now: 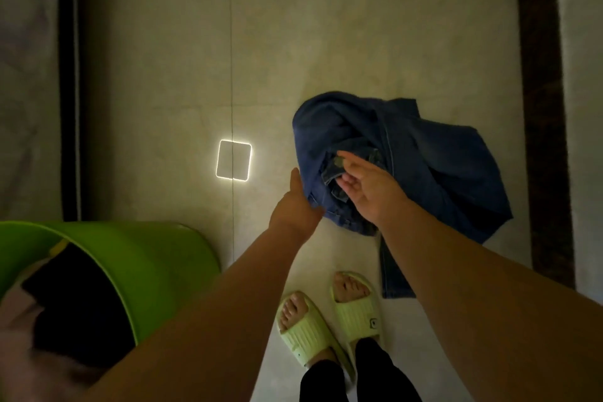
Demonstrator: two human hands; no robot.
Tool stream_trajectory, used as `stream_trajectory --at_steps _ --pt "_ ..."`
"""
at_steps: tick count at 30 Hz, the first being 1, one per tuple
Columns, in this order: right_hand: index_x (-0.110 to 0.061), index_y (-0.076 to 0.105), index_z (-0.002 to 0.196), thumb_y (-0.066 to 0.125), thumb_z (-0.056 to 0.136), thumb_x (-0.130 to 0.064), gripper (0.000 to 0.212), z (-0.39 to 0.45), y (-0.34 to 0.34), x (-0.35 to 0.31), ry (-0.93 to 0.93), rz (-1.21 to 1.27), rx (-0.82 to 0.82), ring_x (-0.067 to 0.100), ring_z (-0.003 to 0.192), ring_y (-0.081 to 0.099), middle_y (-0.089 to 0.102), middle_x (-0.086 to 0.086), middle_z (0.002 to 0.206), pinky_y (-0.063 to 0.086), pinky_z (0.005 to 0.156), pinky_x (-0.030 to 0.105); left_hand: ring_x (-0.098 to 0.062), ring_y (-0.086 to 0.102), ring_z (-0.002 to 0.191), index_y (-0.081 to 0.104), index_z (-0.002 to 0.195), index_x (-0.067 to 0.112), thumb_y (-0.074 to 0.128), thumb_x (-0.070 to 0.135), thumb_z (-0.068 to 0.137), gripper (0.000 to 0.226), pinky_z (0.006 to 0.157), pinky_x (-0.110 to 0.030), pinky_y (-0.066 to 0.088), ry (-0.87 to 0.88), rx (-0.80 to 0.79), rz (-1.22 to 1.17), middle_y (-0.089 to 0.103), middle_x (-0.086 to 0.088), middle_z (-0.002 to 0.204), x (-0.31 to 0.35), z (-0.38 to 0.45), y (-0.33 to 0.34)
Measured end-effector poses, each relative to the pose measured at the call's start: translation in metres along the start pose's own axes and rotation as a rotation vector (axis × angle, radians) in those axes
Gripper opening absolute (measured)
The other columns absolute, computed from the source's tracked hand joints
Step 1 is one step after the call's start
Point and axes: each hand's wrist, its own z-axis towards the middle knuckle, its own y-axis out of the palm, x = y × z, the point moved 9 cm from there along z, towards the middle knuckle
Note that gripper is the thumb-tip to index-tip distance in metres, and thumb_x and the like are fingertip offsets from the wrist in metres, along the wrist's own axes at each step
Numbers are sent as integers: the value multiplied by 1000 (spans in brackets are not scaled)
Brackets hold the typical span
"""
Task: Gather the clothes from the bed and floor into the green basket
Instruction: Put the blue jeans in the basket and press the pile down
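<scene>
We are looking straight down at the floor point(326, 42), pale tiles in dim light. Both our arms reach forward to the jeans point(424, 157), a dark blue crumpled heap on the floor ahead and right of our feet, with 1 leg trailing back toward us beside the right slipper.

Our left hand point(295, 206) is at the near-left edge of the heap. Its thumb points forward along the denim, and the other fingers go under a fold, so we cannot tell how tightly they have it. Our right hand point(365, 183) is over the middle of the heap, palm turned left, fingers point(350, 158) loosely curved and apart, thumb spread. They touch the waistband area, but we see no firm grip there.

The basket point(156, 258) is at lower left, bright green, tipped toward us in this view and well apart from the jeans. Inside it we see a dark garment point(75, 303) and something pale pink point(16, 313), blurred at the frame edge.

Our feet wear 2 light green slippers point(306, 330), standing near the jeans. A glowing square outline point(233, 160) shines on the tiles between basket and jeans. A dark strip point(541, 108) runs along the right side, another along the left.
</scene>
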Motion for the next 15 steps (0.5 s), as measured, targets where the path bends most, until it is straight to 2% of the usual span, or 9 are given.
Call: stream_trajectory --at_steps 3,5,7,9,10,12,14,15 --pt "-6 63 119 50 97 -3 26 -33 42 -18 41 -34 -165 7 67 61 70 -3 71 46 102 32 -32 55 122 6 155 24 73 26 82 99 100 -41 47 111 37 62 51 -13 137 33 -9 -33" --pt "-3 62 119 51 96 -2 26 -59 72 -34 51 -95 -275 9 70 64 71 1 79 47 102 34 -30 58 117 12 155 28 70 26 83 92 97 -42 49 137 59 103 55 -11 134 50 -21 -60" --pt "-3 63 116 51 95 -2 24 -85 102 -51 66 -156 -363 12 74 60 64 6 84 48 101 35 -29 61 111 31 149 25 59 24 92 63 93 -40 50 162 153 135 61 -11 128 68 -41 -97" --pt "-3 65 113 51 95 0 23 -103 121 -67 61 -210 -395 12 72 56 59 7 80 54 94 33 -30 62 106 55 130 18 50 18 97 33 88 -38 51 189 259 109 64 -12 118 82 -60 -130" --pt "-1 64 115 51 94 0 24 -114 131 -76 49 -248 -401 12 71 57 60 7 78 55 91 32 -32 63 104 60 122 13 47 14 97 28 88 -40 50 184 280 78 65 -14 115 87 -72 -146" --pt "0 59 124 50 95 0 30 -138 158 -92 14 -303 -453 13 74 62 66 6 80 55 92 34 -34 61 107 60 121 6 47 8 97 28 94 -41 49 132 275 -43 65 -17 116 89 -89 -169" --pt "-8 56 130 51 96 -3 34 -157 183 -104 -36 -346 -435 17 88 63 68 7 94 52 96 35 -34 62 110 60 123 6 49 11 97 29 94 -40 50 98 333 -236 66 -17 117 94 -112 -202" --pt "-14 54 129 54 95 -2 36 -159 186 -106 -62 -407 -369 18 92 62 66 7 99 51 96 33 -35 62 110 61 122 7 49 14 97 28 95 -42 51 89 362 -314 66 -17 117 97 -121 -214"
